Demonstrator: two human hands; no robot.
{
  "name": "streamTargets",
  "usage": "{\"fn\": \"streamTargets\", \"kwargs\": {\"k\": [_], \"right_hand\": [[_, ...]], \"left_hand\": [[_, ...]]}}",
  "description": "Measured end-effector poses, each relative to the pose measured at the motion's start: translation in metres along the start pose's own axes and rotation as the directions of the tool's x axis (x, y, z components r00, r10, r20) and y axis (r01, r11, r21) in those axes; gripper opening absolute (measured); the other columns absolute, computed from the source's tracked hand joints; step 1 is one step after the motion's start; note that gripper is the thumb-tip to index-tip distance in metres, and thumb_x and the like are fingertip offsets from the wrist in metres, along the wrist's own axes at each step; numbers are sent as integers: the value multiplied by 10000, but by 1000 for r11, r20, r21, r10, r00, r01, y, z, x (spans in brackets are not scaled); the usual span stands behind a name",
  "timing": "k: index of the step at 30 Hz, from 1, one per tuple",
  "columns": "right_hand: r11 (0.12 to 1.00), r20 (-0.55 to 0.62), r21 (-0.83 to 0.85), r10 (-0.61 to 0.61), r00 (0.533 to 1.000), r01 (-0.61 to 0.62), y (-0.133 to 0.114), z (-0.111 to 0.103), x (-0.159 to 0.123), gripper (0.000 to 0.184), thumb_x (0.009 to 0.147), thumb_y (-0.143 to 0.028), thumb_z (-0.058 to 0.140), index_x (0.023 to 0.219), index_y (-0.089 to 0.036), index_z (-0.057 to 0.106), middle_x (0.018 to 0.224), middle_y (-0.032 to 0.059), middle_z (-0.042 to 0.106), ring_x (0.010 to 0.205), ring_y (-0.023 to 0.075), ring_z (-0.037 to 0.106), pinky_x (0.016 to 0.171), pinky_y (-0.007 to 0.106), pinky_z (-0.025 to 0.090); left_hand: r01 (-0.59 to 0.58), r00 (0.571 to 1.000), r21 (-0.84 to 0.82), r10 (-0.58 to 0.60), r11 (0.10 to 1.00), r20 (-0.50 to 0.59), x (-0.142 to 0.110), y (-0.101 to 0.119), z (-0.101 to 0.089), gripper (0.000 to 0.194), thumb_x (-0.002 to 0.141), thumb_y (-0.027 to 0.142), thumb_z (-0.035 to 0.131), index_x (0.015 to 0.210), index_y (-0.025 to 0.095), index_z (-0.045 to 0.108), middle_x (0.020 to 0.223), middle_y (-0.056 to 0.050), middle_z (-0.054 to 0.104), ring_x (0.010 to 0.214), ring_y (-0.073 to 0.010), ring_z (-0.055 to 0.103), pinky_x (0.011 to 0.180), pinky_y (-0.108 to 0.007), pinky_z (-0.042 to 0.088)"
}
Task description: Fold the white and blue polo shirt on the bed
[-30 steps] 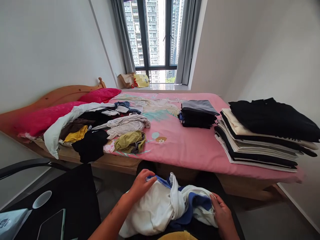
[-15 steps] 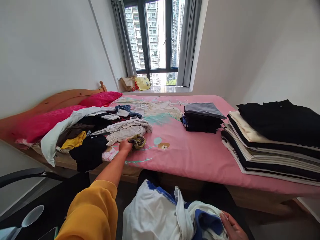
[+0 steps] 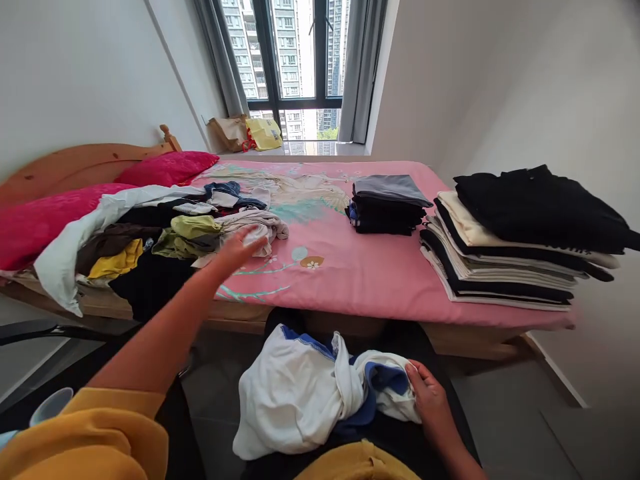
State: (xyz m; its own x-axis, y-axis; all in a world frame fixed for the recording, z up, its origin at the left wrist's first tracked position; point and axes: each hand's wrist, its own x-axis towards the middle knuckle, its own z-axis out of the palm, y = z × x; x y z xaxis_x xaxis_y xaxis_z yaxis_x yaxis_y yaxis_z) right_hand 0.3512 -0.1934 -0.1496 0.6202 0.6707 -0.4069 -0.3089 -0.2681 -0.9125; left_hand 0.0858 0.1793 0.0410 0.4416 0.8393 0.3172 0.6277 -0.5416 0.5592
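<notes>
On my lap lies a crumpled white garment with blue trim (image 3: pixel 305 393). My right hand (image 3: pixel 430 397) pinches its right end, fingers closed on the cloth. My left hand (image 3: pixel 243 248) reaches over the bed's near edge with its fingers apart, beside a bunched pale grey garment (image 3: pixel 273 223). Whether the fingertips touch that cloth I cannot tell. Left of the hand, an olive-green garment (image 3: pixel 187 237) rests on the heap of loose clothes, above a black garment (image 3: pixel 150 287) that hangs over the edge. A yellow cloth (image 3: pixel 117 260) lies farther left.
The bed has a pink sheet (image 3: pixel 350 273). A small folded stack (image 3: pixel 390 207) sits mid-bed, and a taller folded stack (image 3: pixel 500 267) stands at the right, black garment on top. Red pillows (image 3: pixel 170 168) lie by the headboard. A plastic cup (image 3: pixel 50 407) is at lower left.
My left hand has let go of the olive-green garment, which now lies farther left on the heap. The view has tilted down, showing more of my lap. My right hand keeps its hold.
</notes>
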Motion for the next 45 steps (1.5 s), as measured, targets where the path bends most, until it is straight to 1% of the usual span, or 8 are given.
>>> {"fn": "streamTargets", "kwargs": {"k": [4, 8, 14, 19, 28, 32, 38, 45], "right_hand": [[999, -5, 21, -39, 999, 39, -4, 0, -7, 531, 691, -600, 607, 987, -160, 589, 755, 30, 671, 640, 189, 597, 592, 266, 481], [987, -72, -57, -156, 985, 152, -12, -8, -11, 518, 713, -598, 595, 993, -163, 600, 758, 21, 657, 655, 179, 574, 602, 257, 468], [926, -231, -103, -378, 896, 364, -67, -37, -25, 435, 741, -559, 599, 940, -174, 630, 785, 22, 629, 676, 155, 527, 578, 225, 412], [774, -288, -183, -631, 720, 606, -159, -29, -55, 365, 808, -497, 552, 901, -151, 626, 786, 37, 596, 662, 133, 476, 567, 233, 368], [386, -324, -430, -910, 259, 816, -299, -21, -113, 182, 823, -384, 539, 827, -278, 686, 661, 8, 571, 574, 127, 455, 529, 318, 300], [468, -183, -291, -883, 432, 834, -324, -19, -92, 160, 808, -383, 571, 803, -277, 690, 649, -11, 557, 549, 102, 465, 525, 286, 333], [675, -156, -161, -737, 657, 720, -299, -3, 59, 320, 742, -387, 619, 976, -170, 584, 840, 54, 599, 716, 161, 542, 685, 342, 455], [861, -103, -179, -498, 861, 477, -128, -41, 78, 394, 728, -487, 576, 973, -180, 597, 936, 78, 627, 831, 192, 569, 683, 319, 479]], "left_hand": [[-54, 823, 42, 21, 998, 568, -120, 32, 96, 593, 750, 515, 590, 1260, 217, 536, 1393, -86, 465, 1337, -286, 319, 1101, -467, 203], [-58, 750, -107, 114, 993, 652, -178, 49, 126, 283, 766, 374, 575, 994, 248, 685, 1109, -53, 664, 1119, -258, 539, 1061, -469, 264], [241, 934, -494, -62, 835, 351, -159, 63, 40, 329, 797, 461, 537, 914, 187, 677, 793, -12, 668, 704, -160, 585, 655, -256, 474], [109, 994, -434, -100, 894, 42, -142, 88, -28, 352, 752, 468, 609, 960, 194, 685, 803, -9, 676, 710, -165, 595, 618, -248, 486], [-211, 901, -85, 160, 974, -404, -105, 141, -74, 264, 818, 413, 558, 992, 263, 689, 976, 58, 682, 945, -172, 606, 896, -325, 478], [-100, 936, -202, 23, 974, -352, -70, 129, -63, 377, 778, 469, 581, 1042, 214, 668, 974, 45, 694, 928, -190, 609, 884, -336, 480], [130, 990, -350, -139, 928, -1, -20, 85, 22, 559, 692, 505, 597, 1106, 129, 612, 1080, -100, 657, 918, -223, 608, 822, -348, 482], [362, 898, -420, -190, 832, 398, -154, 64, 123, 581, 709, 582, 574, 1074, 132, 609, 973, -94, 661, 855, -210, 609, 755, -310, 470]]}}
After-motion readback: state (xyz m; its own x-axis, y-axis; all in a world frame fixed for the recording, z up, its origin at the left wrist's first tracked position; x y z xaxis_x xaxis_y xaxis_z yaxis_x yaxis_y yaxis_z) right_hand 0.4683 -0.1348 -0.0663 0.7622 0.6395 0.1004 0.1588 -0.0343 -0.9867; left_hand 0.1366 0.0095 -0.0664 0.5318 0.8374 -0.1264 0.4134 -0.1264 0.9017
